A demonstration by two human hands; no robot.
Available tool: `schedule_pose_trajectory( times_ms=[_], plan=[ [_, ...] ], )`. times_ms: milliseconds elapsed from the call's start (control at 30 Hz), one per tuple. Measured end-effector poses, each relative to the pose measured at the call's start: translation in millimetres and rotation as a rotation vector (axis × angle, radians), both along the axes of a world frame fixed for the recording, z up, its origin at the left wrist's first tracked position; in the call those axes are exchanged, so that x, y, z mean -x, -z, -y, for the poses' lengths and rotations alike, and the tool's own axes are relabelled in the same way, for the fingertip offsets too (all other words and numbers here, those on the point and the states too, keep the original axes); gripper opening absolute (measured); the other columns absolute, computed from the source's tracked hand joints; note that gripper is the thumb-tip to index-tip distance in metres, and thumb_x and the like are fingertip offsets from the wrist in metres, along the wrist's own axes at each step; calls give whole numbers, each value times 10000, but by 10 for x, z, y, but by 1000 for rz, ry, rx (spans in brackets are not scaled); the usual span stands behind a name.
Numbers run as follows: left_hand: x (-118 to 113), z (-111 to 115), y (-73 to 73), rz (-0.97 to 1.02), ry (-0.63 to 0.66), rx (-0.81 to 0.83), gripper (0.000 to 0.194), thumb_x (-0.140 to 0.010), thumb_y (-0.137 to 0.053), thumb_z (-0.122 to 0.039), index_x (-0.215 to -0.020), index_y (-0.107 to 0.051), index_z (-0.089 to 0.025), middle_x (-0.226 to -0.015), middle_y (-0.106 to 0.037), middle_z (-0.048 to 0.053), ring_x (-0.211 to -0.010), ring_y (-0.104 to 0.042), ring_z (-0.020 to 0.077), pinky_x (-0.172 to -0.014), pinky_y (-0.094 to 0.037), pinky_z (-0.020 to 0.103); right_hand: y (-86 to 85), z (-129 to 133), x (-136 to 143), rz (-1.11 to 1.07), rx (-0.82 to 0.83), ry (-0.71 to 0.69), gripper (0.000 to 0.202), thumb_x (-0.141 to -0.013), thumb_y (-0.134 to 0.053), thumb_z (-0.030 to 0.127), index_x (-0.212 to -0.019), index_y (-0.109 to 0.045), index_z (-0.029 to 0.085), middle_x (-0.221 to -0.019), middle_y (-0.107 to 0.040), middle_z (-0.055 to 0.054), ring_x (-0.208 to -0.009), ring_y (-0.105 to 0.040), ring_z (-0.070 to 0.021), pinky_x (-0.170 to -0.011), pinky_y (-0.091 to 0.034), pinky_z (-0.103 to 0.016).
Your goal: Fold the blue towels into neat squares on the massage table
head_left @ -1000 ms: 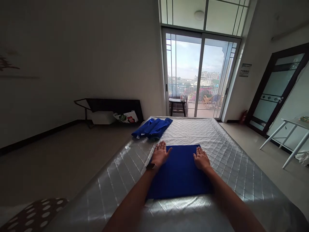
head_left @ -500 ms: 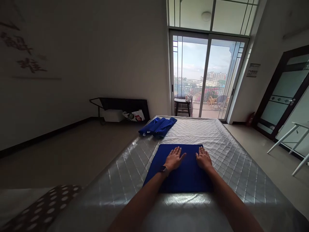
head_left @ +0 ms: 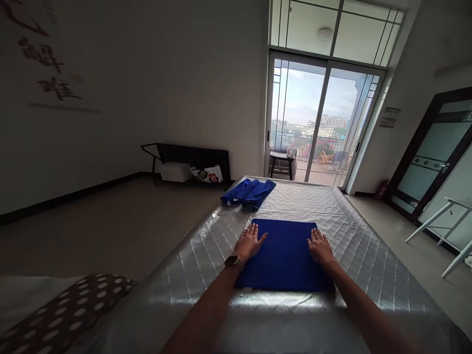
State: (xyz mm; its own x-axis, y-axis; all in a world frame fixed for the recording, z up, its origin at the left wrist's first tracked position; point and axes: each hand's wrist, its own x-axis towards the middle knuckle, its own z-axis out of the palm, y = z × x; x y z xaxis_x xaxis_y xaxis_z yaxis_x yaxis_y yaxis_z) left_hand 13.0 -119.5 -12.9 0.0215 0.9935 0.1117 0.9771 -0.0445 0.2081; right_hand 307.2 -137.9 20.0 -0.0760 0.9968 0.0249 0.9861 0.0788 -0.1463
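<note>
A folded blue cloth (head_left: 284, 258) lies flat on the silver quilted mattress cover (head_left: 206, 260), with a small white tag at its near left edge. My left hand (head_left: 250, 242) rests palm down on the cloth's left edge, fingers out straight and thumb apart; a watch (head_left: 232, 261) is on that wrist. On the opposite edge, my right hand (head_left: 320, 247) also lies flat with its fingers extended. Beyond them, a second blue cloth (head_left: 249, 192) sits loosely bunched near the far left corner of the mattress.
A brown polka-dot fabric (head_left: 77, 307) is at the lower left. Against the wall stands a black bench (head_left: 191, 153) with a white box (head_left: 175, 172) under it. Sliding glass doors (head_left: 324, 123) are at the back, and a white stool (head_left: 440, 221) stands on the right.
My left hand has slid left across the cloth to its left edge. My right hand stays along the right edge, and the view has tilted slightly.
</note>
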Motion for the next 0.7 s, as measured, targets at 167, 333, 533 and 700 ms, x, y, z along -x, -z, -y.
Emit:
schedule_pose_trajectory(
  times_ms=[167,333,533,700],
  plan=[
    [22,-21,36,-21,-4,15,844,-988,-196,-651,-1546,-336,-33,-1625,-272,192,-1523,-237,298,-1234,-213,458,86,189,-37,1,24,-42,655,-1028,-218,404,-1573,-266,44,-1648,-222,-134,-1542,-162,-207,-1241,-136,-386],
    [18,8,-46,-45,-28,23,779,-1013,-242,-559,-1534,-327,13,-1623,-248,216,-1520,-235,305,-1243,-200,465,75,232,-3,-60,33,-12,670,-1026,-224,416,-1576,-241,33,-1647,-211,-140,-1543,-154,-204,-1242,-140,-382],
    [-532,135,-212,-89,103,-27,736,-1015,-231,-562,-1538,-376,-65,-1636,-289,144,-1532,-210,266,-1256,-205,387,22,261,24,-98,52,-2,661,-1024,-221,408,-1579,-239,49,-1651,-207,-123,-1544,-149,-188,-1241,-122,-358],
    [-1349,260,-109,-30,443,-61,722,-1023,-131,-564,-1550,-371,-132,-1626,-326,109,-1527,-234,234,-1254,-208,419,-31,298,16,-72,57,-19,649,-1023,-233,367,-1573,-240,23,-1649,-212,-136,-1547,-135,-197,-1240,-116,-354]
  ],
)
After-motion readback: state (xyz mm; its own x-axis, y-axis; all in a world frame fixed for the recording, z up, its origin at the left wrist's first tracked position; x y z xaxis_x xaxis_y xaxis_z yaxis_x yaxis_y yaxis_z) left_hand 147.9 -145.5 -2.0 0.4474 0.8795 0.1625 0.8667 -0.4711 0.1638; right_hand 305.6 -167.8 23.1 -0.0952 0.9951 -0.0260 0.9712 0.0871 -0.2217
